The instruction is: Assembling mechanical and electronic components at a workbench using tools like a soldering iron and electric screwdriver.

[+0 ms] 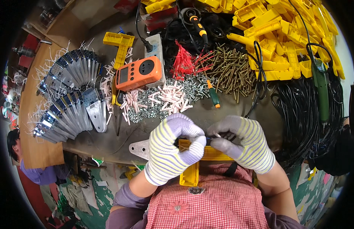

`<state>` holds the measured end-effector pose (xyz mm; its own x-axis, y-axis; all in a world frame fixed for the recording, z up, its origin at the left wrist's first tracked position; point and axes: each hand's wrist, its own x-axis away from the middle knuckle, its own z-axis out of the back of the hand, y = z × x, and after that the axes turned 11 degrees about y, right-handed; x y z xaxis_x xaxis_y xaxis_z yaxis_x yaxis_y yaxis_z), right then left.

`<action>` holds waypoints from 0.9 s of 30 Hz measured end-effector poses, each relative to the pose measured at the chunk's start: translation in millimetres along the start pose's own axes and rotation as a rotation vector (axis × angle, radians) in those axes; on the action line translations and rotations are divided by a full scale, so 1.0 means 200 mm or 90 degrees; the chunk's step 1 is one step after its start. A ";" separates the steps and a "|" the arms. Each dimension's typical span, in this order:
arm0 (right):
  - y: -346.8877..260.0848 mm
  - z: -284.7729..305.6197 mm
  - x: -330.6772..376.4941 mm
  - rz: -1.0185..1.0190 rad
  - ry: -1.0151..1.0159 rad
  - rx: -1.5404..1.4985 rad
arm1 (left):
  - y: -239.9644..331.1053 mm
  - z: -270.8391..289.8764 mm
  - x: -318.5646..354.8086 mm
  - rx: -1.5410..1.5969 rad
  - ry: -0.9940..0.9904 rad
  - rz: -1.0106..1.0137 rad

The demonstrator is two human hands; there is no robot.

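My left hand [173, 150], in a striped knit glove, grips a yellow plastic T-shaped bracket [192, 173] at the table's near edge. My right hand [243, 143], gloved the same way, pinches a small dark part against the bracket's top where the two hands meet; the part is mostly hidden by my fingertips. A flat metal plate [140, 148] with holes lies just left of my left hand.
On the bench lie an orange meter [138, 73], white wall plugs [167, 97], nuts, brass screws [230, 70], red ties [184, 61], a green screwdriver [213, 95], stacked metal brackets [68, 99], yellow brackets [284, 34], black cables [310, 114]. Another person [20, 152] sits at left.
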<state>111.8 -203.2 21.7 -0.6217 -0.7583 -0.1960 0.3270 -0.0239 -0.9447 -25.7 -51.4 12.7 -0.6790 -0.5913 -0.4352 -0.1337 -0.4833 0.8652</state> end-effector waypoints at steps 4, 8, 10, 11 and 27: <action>-0.01 -0.01 -0.01 -0.074 -0.002 0.016 | -0.02 -0.07 0.03 0.264 0.115 0.219; 0.01 0.02 -0.01 -0.081 -0.011 0.039 | -0.02 -0.01 -0.09 -0.014 -0.122 -0.078; 0.06 -0.01 -0.01 0.065 0.029 0.087 | 0.00 0.00 -0.10 -0.081 -0.154 -0.042; 0.06 0.01 -0.02 0.065 0.031 0.086 | -0.03 0.03 -0.14 -0.061 -0.156 -0.041; 0.10 0.10 -0.02 -0.293 0.045 -0.281 | -0.25 0.02 -0.62 -0.577 -0.031 -0.291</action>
<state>135.2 -212.8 9.9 -0.6786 -0.6897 0.2526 -0.2986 -0.0551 -0.9528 62.5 49.0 25.5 -0.7313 -0.2102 -0.6488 0.1960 -0.9760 0.0952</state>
